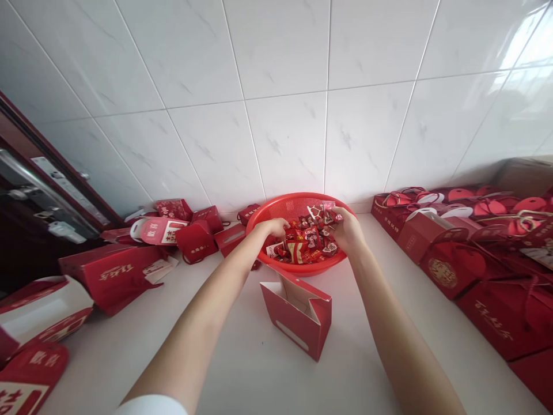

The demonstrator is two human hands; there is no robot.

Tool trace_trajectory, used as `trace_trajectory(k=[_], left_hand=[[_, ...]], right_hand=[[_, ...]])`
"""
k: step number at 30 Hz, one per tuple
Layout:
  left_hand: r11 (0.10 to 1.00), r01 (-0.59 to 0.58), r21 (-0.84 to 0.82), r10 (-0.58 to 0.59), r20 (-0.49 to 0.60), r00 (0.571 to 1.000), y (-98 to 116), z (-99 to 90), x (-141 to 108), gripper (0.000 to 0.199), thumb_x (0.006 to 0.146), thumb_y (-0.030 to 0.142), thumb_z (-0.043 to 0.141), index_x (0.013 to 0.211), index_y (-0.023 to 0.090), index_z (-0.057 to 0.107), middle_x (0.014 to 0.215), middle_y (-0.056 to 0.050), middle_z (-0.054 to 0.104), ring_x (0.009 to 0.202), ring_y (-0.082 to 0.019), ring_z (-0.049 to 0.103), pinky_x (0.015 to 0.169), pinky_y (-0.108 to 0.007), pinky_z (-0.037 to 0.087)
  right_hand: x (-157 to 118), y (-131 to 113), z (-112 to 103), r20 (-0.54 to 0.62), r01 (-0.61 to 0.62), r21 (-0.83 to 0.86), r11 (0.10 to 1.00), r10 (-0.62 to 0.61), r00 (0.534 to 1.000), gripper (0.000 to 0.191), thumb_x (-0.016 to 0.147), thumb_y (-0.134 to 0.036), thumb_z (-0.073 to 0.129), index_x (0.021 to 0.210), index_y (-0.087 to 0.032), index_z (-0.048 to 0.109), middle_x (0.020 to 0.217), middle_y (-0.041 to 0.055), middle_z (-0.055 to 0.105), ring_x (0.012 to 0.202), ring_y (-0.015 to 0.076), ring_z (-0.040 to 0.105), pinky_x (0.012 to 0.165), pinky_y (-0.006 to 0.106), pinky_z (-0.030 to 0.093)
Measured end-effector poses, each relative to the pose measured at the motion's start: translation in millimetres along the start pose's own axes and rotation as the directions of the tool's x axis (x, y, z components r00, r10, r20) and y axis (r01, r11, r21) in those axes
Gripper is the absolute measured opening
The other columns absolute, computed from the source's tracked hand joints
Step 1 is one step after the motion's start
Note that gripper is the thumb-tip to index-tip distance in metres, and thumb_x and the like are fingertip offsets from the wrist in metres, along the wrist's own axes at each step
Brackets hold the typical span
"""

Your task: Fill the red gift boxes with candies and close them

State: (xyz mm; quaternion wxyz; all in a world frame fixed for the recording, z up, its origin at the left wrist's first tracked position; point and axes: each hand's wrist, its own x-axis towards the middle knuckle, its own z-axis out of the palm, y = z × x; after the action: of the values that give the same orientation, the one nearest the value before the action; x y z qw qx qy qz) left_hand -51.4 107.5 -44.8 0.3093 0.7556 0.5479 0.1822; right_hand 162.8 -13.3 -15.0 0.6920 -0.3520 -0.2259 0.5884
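A red plastic basket [298,268] stands against the tiled wall, holding many wrapped candies [305,237]. My left hand [277,227] reaches over its left rim, fingers curled down at the candies; what they hold, if anything, is hidden. At the right side of the basket, my right hand [343,226] has its thumb and fingers around candy wrappers [329,214]. An open red box [298,320] stands upright on the white table in front of the basket, between my forearms, its top flaps apart and no candy visible inside.
Red boxes [114,274], some open, lie scattered at the left, near a dark door frame [56,167]. Rows of closed red gift boxes [449,268] with cord handles line the right side. The tiled wall [285,132] rises directly behind the basket.
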Motion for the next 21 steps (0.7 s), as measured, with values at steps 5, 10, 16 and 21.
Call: trace_trajectory(k=[5,10,16,21], left_hand=[[0.999,0.045,0.016,-0.046,0.066,0.997,9.8,-1.0,-4.5,0.030,0.041,-0.003,0.071,0.057,0.023,0.074,0.059,0.000,0.070,0.064,-0.023,0.066,0.066,-0.032,0.051],[0.997,0.008,-0.081,-0.008,0.006,1.000,11.6,-3.4,-10.9,0.016,0.059,0.008,0.070,0.063,0.022,0.076,0.074,-0.003,0.075,0.075,-0.023,0.069,0.074,-0.033,0.054],[0.993,-0.009,-0.116,-0.003,-0.100,0.995,9.3,-1.8,-6.7,0.014,0.064,0.009,0.067,0.067,0.021,0.074,0.076,-0.004,0.075,0.076,-0.023,0.068,0.075,-0.032,0.053],[0.990,-0.033,-0.137,0.001,-0.225,0.974,1.7,-4.6,-4.6,0.014,0.062,0.010,0.071,0.069,0.021,0.071,0.086,-0.005,0.075,0.092,-0.025,0.067,0.083,-0.031,0.051]], right_hand=[[-0.9,-0.5,-0.1,0.017,0.006,0.000,1.000,-0.006,1.000,0.006,0.064,-0.019,0.070,0.066,-0.019,0.064,0.063,-0.0015,0.065,0.059,0.0134,0.062,0.050,0.023,0.051],[-2.6,-1.1,1.0,0.034,0.012,0.002,1.000,-0.012,0.999,0.006,0.066,-0.018,0.069,0.067,-0.019,0.064,0.065,-0.0018,0.067,0.058,0.0118,0.060,0.047,0.021,0.049],[-4.5,-1.8,2.2,0.031,0.007,-0.006,1.000,-0.006,1.000,0.005,0.067,-0.017,0.068,0.067,-0.019,0.063,0.063,-0.0020,0.066,0.057,0.0125,0.061,0.048,0.022,0.049],[-6.0,-1.8,3.1,0.035,0.011,-0.006,1.000,-0.011,0.999,0.004,0.067,-0.018,0.067,0.068,-0.018,0.063,0.062,-0.0017,0.065,0.058,0.0134,0.062,0.049,0.023,0.049]])
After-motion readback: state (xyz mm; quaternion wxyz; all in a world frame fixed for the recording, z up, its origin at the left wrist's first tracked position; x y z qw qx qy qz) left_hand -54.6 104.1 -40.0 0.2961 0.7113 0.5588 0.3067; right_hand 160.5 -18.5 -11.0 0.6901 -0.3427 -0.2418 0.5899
